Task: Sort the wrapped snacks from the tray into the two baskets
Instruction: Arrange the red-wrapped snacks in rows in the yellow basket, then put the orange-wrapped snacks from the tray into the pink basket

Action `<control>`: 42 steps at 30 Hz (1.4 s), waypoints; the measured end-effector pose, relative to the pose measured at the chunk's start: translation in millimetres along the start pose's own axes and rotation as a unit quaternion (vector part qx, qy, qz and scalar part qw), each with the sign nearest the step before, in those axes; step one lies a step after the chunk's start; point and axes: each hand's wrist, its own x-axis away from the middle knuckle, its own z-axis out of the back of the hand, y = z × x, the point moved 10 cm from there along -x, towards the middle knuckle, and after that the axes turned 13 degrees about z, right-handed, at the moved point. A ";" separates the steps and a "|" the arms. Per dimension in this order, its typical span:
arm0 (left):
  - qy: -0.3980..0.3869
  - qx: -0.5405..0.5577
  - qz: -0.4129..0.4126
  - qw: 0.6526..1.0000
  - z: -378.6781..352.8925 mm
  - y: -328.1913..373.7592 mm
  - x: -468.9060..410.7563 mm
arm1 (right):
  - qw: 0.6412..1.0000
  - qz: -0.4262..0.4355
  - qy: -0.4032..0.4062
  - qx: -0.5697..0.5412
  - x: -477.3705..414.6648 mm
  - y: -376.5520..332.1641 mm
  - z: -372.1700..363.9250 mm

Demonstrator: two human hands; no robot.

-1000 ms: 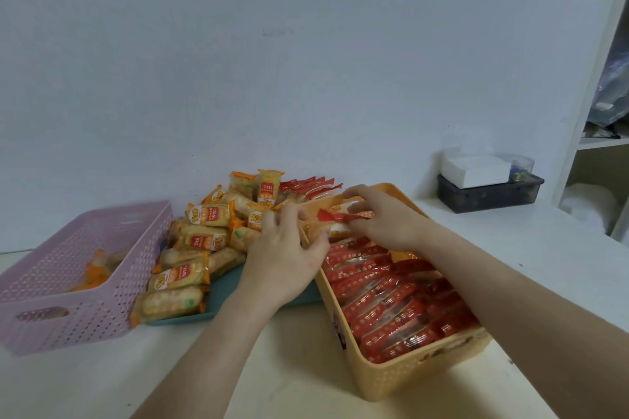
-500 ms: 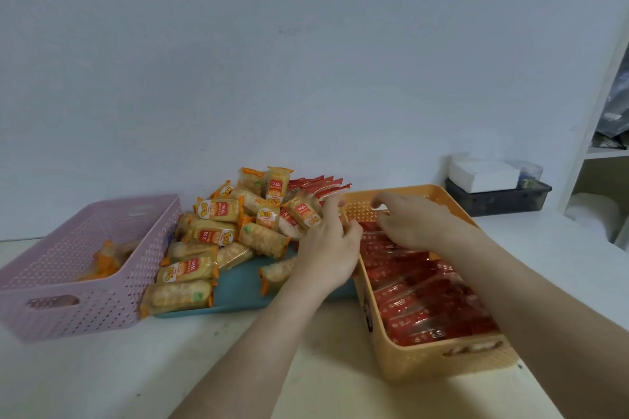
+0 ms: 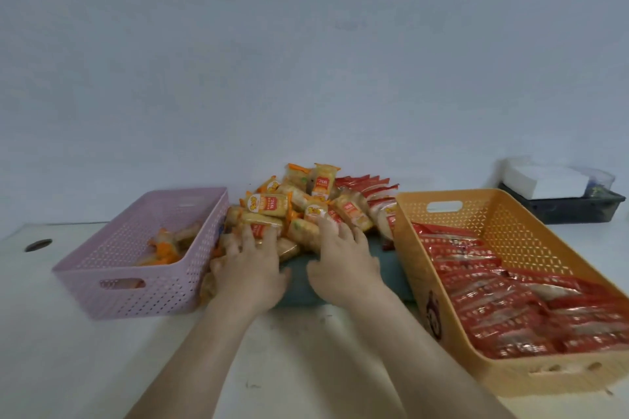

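Note:
A teal tray (image 3: 391,269) between the baskets holds a pile of yellow-orange wrapped snacks (image 3: 269,206), with a few red wrapped snacks (image 3: 377,190) at its back right. My left hand (image 3: 248,272) lies on the pile's front left, fingers stretched over a yellow snack. My right hand (image 3: 343,258) rests beside it, fingertips on the yellow snacks in the middle. Both thumbs are splayed and neither hand plainly grips anything. The pink basket (image 3: 136,299) on the left holds a few yellow-orange snacks (image 3: 163,245). The orange basket (image 3: 510,221) on the right holds several red snacks (image 3: 510,309).
A black bin (image 3: 571,211) with a white box (image 3: 544,180) stands at the back right against the wall. A round cable hole (image 3: 38,244) sits in the white table at the far left. Bare table lies in front of the tray, under my forearms.
My right hand has left the orange basket and moved left onto the tray's pile. My left hand has shifted left over the yellow snacks. The view has swung left.

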 end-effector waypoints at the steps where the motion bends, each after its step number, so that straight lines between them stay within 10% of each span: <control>1: -0.027 0.000 0.009 1.000 -7.4 -3.1 -0.2 | 0.999 -0.023 -0.026 0.006 -0.3 10.4 -11.3; 9: -0.094 0.249 -0.064 0.962 1.7 19.4 -8.0 | 0.993 -0.045 0.023 0.103 -11.9 27.0 -15.1; 14: 0.079 0.252 -0.036 0.964 29.6 -3.4 -27.4 | 0.989 0.017 0.144 0.026 -20.5 14.4 7.1; 22: -0.270 0.064 -0.139 0.950 -28.4 6.2 -12.5 | 0.995 0.020 0.013 -0.101 -39.7 26.5 -14.5; 29: -0.244 0.210 -0.104 0.941 -29.1 3.5 -23.6 | 0.983 0.062 0.061 -0.163 -38.7 10.0 -12.7; 42: -0.089 0.293 -0.048 0.951 38.2 -7.6 -14.1 | 0.857 0.004 0.019 -0.516 -39.8 2.3 -31.1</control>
